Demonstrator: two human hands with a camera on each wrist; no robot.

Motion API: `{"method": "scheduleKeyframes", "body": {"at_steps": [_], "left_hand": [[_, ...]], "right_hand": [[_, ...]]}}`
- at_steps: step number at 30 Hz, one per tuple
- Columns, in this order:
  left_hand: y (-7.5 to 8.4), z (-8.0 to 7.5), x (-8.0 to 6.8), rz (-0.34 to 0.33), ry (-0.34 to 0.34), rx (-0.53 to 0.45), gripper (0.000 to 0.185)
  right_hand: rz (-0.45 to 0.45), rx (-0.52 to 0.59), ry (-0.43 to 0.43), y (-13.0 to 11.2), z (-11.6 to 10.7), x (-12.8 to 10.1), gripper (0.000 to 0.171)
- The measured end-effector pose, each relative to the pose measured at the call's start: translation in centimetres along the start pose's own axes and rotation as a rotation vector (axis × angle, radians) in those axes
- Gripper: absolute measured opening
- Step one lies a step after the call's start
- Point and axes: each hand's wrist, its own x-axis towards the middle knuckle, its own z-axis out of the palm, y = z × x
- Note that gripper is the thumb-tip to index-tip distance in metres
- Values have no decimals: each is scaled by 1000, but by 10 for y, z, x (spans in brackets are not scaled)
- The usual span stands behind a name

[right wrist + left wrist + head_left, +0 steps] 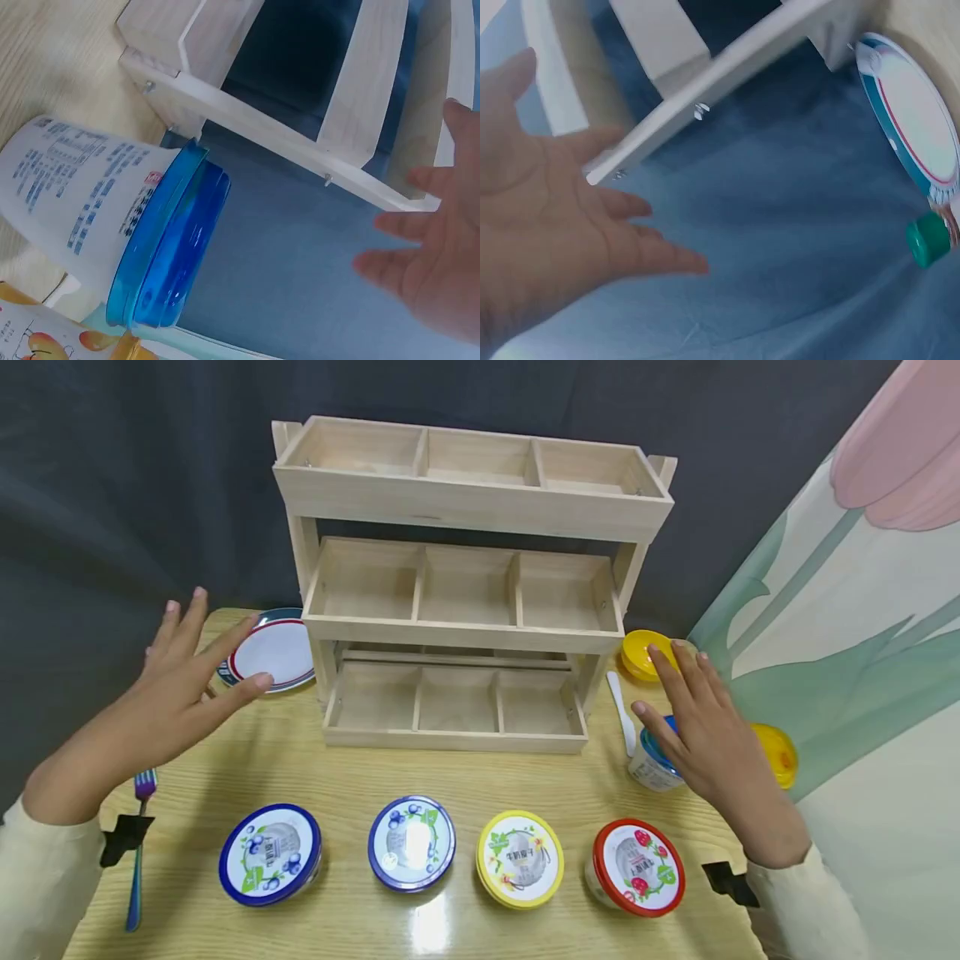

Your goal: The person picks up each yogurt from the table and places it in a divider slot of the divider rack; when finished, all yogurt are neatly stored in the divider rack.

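My left hand point(176, 685) hovers at the left with its fingers spread, holding nothing. On the other side my right hand point(708, 735) is raised with straight fingers, above a white tub with a blue lid point(180, 240). Between the hands stands a three-tier wooden rack point(457, 631), each tier split into three compartments with nothing in them. Along the front of the table stand several lidded yogurt tubs: a blue-lidded tub point(271, 854), a second blue-lidded tub point(412, 843), a yellow-lidded tub point(520, 859) and a red-lidded tub point(639, 867).
An oval plate point(273, 652) lies left of the rack, near a green-capped bottle point(928, 238). A fork point(137, 860) lies at the left. Right of the rack are a yellow bowl point(643, 653), a white utensil point(622, 714) and a yellow-lidded container point(776, 756) by the patterned curtain.
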Motion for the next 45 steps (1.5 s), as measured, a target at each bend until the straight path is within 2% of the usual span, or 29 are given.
{"method": "scheduleKeyframes", "body": {"at_steps": [3,6,14,23,29,33,35,40,45], "left_hand": [[6,2,-7,57,-12,-78,76],[10,4,-17,96,-6,-116,79],[7,20,-48,200,-10,-254,84],[-5,47,-82,144,-20,-313,88],[-20,71,-102,172,-50,-374,86],[-31,88,-116,181,-75,-351,89],[-38,97,-122,209,-68,-333,92],[-51,113,-132,234,-65,-381,94],[-61,126,-138,201,-89,-451,87]], "right_hand": [[-49,96,0,-4,0,1,76],[-99,174,-9,-10,1,3,79],[-197,244,-18,-16,16,5,83],[-264,296,-66,-9,36,6,75],[-221,339,-148,2,55,3,73],[-184,387,-194,9,67,1,71],[-168,406,-207,12,72,0,69],[-132,447,-202,16,83,-3,61],[-59,471,-188,19,93,-3,54]]}}
